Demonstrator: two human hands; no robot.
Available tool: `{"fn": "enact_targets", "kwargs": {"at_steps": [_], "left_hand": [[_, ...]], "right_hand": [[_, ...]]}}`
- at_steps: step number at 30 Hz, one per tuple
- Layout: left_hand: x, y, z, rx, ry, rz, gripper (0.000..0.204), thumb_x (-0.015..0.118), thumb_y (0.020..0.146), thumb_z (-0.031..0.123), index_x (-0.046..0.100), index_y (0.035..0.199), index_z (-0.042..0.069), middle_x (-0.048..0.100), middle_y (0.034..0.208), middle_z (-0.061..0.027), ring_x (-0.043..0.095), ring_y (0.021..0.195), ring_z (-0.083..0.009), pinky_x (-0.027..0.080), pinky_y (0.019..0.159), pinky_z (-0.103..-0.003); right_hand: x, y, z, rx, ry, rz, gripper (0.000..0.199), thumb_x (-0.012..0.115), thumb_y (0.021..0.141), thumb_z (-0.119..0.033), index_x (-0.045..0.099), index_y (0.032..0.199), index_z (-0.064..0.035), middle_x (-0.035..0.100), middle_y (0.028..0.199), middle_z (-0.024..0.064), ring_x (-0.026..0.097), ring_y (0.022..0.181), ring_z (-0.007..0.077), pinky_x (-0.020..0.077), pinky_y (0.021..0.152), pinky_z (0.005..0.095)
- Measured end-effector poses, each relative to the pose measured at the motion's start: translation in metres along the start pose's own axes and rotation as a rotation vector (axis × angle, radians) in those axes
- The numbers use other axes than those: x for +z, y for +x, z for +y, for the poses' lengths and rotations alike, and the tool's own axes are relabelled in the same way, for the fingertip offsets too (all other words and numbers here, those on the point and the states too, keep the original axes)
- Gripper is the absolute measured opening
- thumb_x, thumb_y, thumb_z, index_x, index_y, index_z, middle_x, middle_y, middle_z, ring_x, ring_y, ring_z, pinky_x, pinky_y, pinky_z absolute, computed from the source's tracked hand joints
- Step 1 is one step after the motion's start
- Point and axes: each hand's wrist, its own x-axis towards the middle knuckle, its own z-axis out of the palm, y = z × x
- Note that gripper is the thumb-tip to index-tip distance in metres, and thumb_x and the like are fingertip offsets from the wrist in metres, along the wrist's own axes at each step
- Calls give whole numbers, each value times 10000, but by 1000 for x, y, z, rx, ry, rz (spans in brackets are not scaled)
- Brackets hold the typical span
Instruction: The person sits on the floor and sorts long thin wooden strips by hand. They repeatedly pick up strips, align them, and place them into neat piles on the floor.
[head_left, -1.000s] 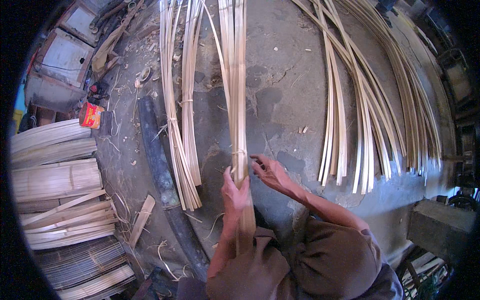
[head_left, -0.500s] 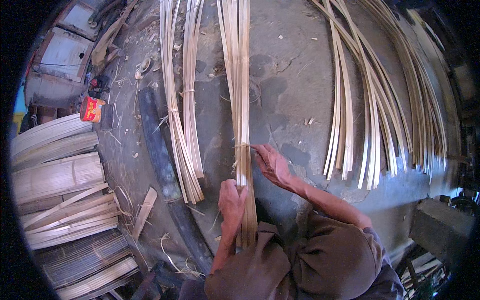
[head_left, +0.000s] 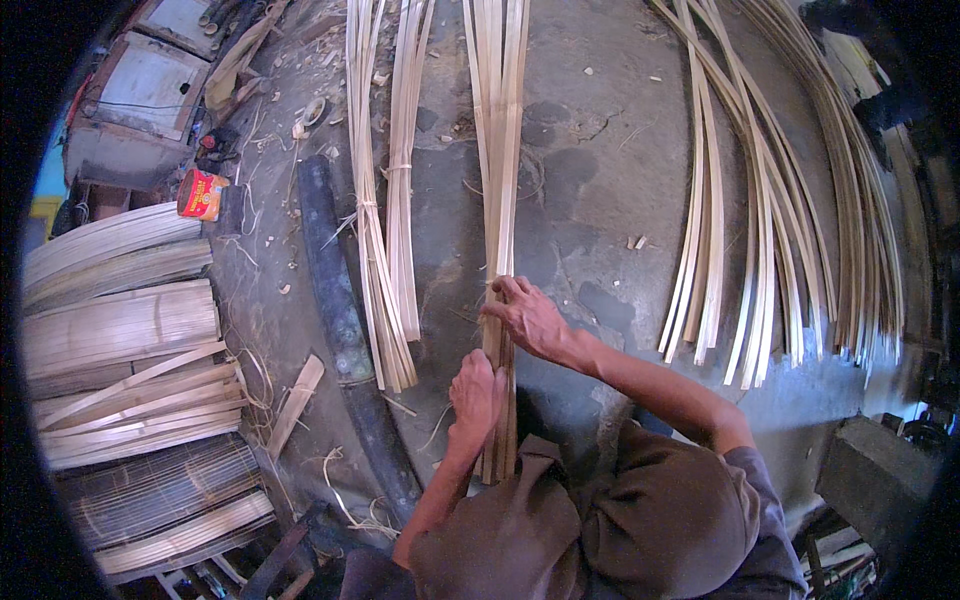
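Observation:
A long bundle of pale bamboo strips (head_left: 497,150) runs up and away from between my knees. My left hand (head_left: 476,392) is closed round its near part, from the left side. Just above it, my right hand (head_left: 537,320) reaches in from the right, its thumb and fingers closed over the bundle where a thin tie sat. Those fingers hide the tie itself. To the left lie two more bundles, a nearer bamboo bundle (head_left: 370,250) and a thinner bamboo bundle (head_left: 403,180), each bound by a narrow strip.
A dark bamboo pole (head_left: 335,270) lies left of the bundles. Stacked split-bamboo slats (head_left: 120,330) fill the left side, with a red and orange packet (head_left: 202,194) above them. Loose bamboo strips (head_left: 760,230) fan out on the right. A grey block (head_left: 870,470) stands at lower right.
My right hand has moved left, from touching the tie with a fingertip to closing over the bundle. My left hand stays on the strips. The view has shifted slightly.

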Motion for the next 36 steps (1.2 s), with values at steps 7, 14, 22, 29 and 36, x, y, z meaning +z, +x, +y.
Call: {"fn": "enact_targets", "kwargs": {"at_steps": [7,14,22,29,36], "left_hand": [[0,5,3,-45,28,-34,364,655,784,295,564,931,-25,652,912,-260,632,839,-483,494,757,-575],[-6,7,10,-68,-261,-18,342,665,805,304,603,912,-14,659,838,-247,641,830,-449,492,759,-531],[4,6,-15,-131,-731,-121,269,663,865,284,592,842,25,586,725,-43,529,672,-107,434,620,-287],[-21,3,-8,-297,-1068,-246,234,658,877,271,636,928,44,601,824,21,543,747,-87,436,697,-260],[-10,13,-40,-313,-1273,-399,245,681,859,233,664,1031,59,614,857,31,546,792,-91,425,750,-246]], "right_hand": [[-1,3,7,-27,-24,-12,293,575,816,-98,694,1078,-150,522,1169,146,513,1086,325,471,944,399],[-5,4,12,-10,34,-22,275,610,766,-52,682,1011,-155,529,1143,139,524,1093,315,458,947,382],[-18,-2,27,332,411,319,250,600,828,-50,626,1074,-81,583,1051,182,587,1000,397,501,848,463],[-23,-24,14,81,66,46,533,535,873,-71,496,1387,-209,566,1147,155,612,999,372,537,823,429],[-19,-24,38,-120,-313,-77,699,497,883,-101,318,1511,-349,551,1188,110,598,1048,305,541,841,403]]}}
